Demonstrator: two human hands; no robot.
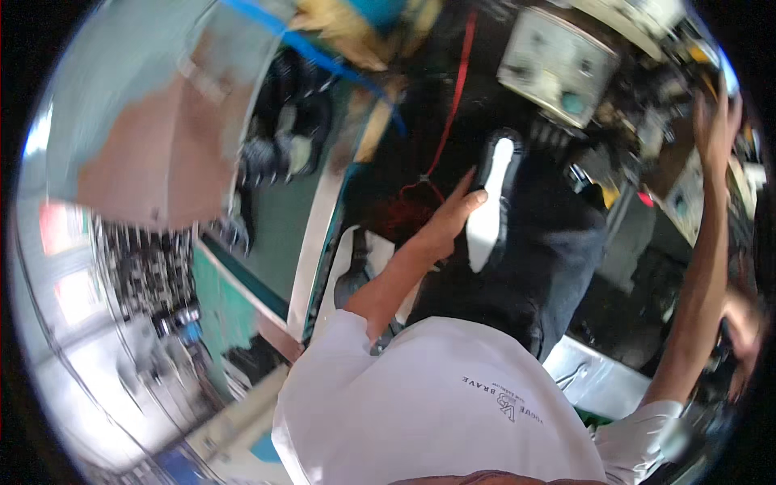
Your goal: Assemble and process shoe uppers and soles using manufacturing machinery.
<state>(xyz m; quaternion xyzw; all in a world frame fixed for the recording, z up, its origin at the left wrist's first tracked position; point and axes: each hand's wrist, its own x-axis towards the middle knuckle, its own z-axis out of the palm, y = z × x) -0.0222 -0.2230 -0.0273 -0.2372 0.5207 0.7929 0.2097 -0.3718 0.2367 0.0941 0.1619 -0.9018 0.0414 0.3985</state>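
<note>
My left hand [449, 223] is closed around a black shoe [503, 212], which I hold above my dark trousers with its long white underside facing up. The thumb presses on the white face, and the other fingers are partly hidden beneath. Far to the right, my right arm stretches up and away from my body. My right hand [718, 133] has its fingers extended beside cluttered equipment at the picture's edge. I see nothing held in it, though that area is blurred.
A pale box-like unit [558, 65] stands ahead. To the left are a bench edge [319, 234] and a rack of dark shoes [283, 133]. A red cord [459, 89] hangs ahead of the shoe. Another person's hand [742, 323] shows at the right rim.
</note>
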